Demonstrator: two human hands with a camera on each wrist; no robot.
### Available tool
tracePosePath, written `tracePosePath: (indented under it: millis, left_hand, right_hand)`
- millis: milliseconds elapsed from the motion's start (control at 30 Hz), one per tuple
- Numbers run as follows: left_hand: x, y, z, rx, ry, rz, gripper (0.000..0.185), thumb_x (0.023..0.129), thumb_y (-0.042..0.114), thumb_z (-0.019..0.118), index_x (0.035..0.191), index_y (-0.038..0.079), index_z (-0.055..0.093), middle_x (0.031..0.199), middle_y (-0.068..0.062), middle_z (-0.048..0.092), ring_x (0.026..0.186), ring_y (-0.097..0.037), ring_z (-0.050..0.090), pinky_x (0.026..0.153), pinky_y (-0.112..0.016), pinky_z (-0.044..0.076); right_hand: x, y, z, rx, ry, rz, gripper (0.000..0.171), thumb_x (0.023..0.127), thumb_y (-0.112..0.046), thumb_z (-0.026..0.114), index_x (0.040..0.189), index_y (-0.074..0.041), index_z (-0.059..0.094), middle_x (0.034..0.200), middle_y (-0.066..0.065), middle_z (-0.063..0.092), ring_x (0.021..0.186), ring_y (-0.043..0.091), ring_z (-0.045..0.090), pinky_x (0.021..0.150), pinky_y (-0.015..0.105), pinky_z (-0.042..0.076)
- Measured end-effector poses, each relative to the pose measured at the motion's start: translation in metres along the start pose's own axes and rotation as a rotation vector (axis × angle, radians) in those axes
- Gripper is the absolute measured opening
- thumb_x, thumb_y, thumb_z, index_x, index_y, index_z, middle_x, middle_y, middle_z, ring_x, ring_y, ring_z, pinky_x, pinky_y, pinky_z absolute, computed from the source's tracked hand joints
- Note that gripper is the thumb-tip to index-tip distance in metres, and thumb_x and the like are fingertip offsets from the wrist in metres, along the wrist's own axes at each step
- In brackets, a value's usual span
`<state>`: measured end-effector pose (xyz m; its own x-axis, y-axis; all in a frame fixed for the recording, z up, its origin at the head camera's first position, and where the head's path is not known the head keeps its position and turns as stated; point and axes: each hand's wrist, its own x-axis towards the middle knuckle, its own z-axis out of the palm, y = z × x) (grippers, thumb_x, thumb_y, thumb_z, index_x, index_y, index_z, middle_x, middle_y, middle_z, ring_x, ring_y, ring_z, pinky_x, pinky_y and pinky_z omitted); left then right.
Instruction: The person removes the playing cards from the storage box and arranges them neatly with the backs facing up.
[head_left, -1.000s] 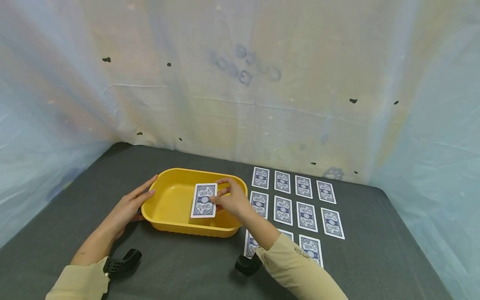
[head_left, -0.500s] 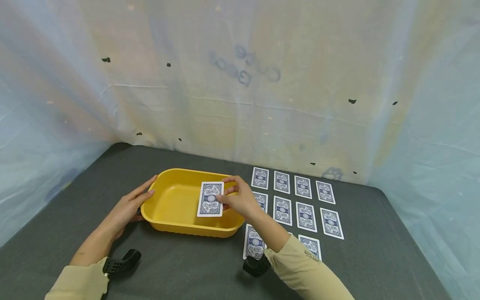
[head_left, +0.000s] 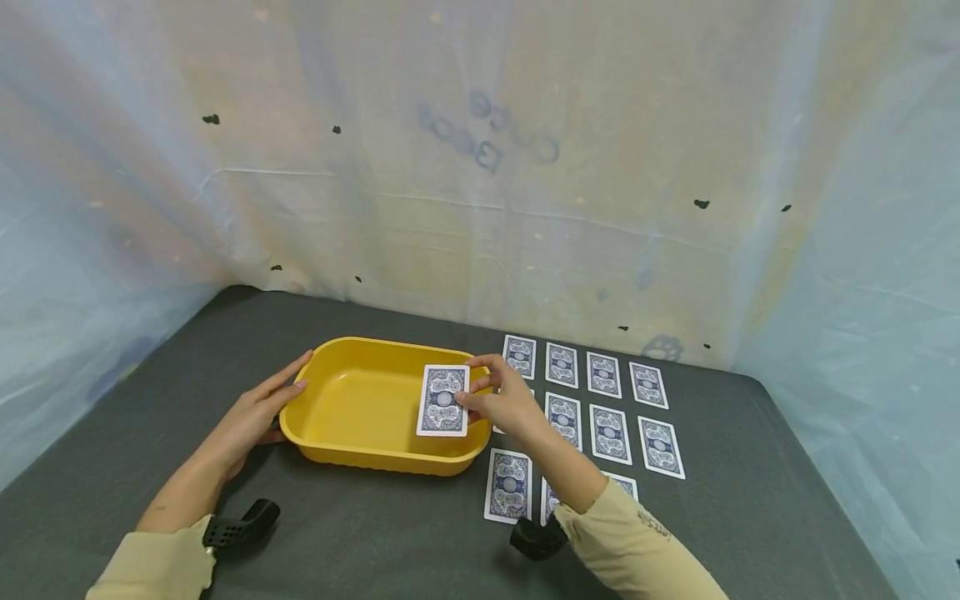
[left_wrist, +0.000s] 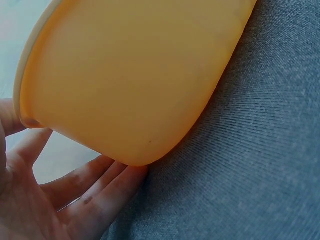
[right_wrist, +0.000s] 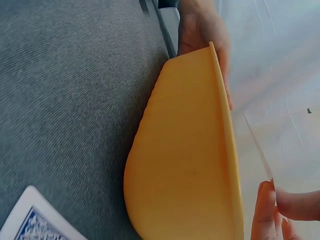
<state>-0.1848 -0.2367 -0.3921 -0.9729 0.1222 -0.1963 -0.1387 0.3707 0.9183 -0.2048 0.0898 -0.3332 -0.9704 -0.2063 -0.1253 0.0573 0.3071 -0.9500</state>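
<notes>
A yellow plastic tub (head_left: 375, 461) rests on the dark cloth-covered table. My left hand (head_left: 255, 414) lies against its left end; in the left wrist view the nearly straight fingers (left_wrist: 107, 197) touch the outer wall below the rim. Over the right part of the tub, my right hand (head_left: 507, 404) pinches a playing card (head_left: 441, 402) by its right edge, thumb on the blue patterned back. The right wrist view catches that card (right_wrist: 258, 144) almost edge-on, above the rim. Its face is hidden.
Right of the tub, several face-down cards lie in three rows, among them a far-row card (head_left: 562, 365), a middle-row card (head_left: 611, 433) and a near card (head_left: 508, 486). My right arm covers parts of some. A pale plastic sheet (head_left: 480, 208) hangs behind the table.
My right hand has moved rightward with the pinched card, from the middle of the tub toward its right end. The left hand stays at the tub's left end.
</notes>
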Motion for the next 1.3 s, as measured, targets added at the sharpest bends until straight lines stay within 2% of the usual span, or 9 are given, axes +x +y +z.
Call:
tracePosePath:
  millis: [533,733,933,1300]
  left_hand:
    - [0.001,-0.001,0.0,-0.005,-0.007,0.009,0.069,0.097,0.058,0.039,0.154,0.036,0.007,0.16,-0.02,0.005,0.137,-0.043,0.029,0.091,-0.051,0.051]
    - [0.0,-0.002,-0.001,-0.005,-0.016,0.025,0.067,0.098,0.057,0.038,0.154,0.037,0.007,0.16,-0.02,0.006,0.136,-0.043,0.032,0.088,-0.047,0.053]
    - [0.0,-0.002,-0.002,-0.003,-0.016,0.033,0.067,0.098,0.057,0.038,0.154,0.037,0.007,0.16,-0.02,0.006,0.136,-0.043,0.032,0.087,-0.046,0.053]
    - [0.0,-0.002,-0.002,-0.006,-0.017,0.025,0.067,0.098,0.056,0.038,0.154,0.036,0.007,0.16,-0.02,0.005,0.136,-0.043,0.032,0.087,-0.045,0.053]
  right_hand:
    - [-0.008,0.005,-0.018,-0.012,0.05,-0.016,0.044,0.084,0.001,0.069,0.124,-0.005,0.053,0.085,0.011,0.061,0.061,0.017,0.061,0.069,0.042,0.058]
    - [-0.014,0.008,-0.026,0.008,0.05,-0.03,0.043,0.083,0.002,0.069,0.123,-0.004,0.054,0.083,0.011,0.059,0.061,0.018,0.059,0.067,0.04,0.057]
    - [-0.02,0.009,-0.034,-0.035,0.047,-0.045,0.043,0.084,0.0,0.069,0.123,-0.003,0.053,0.084,0.011,0.059,0.061,0.016,0.06,0.067,0.04,0.057]
    - [-0.03,0.019,-0.045,-0.077,0.078,-0.012,0.043,0.084,-0.003,0.069,0.124,-0.005,0.052,0.084,0.009,0.06,0.06,0.017,0.06,0.067,0.038,0.056]
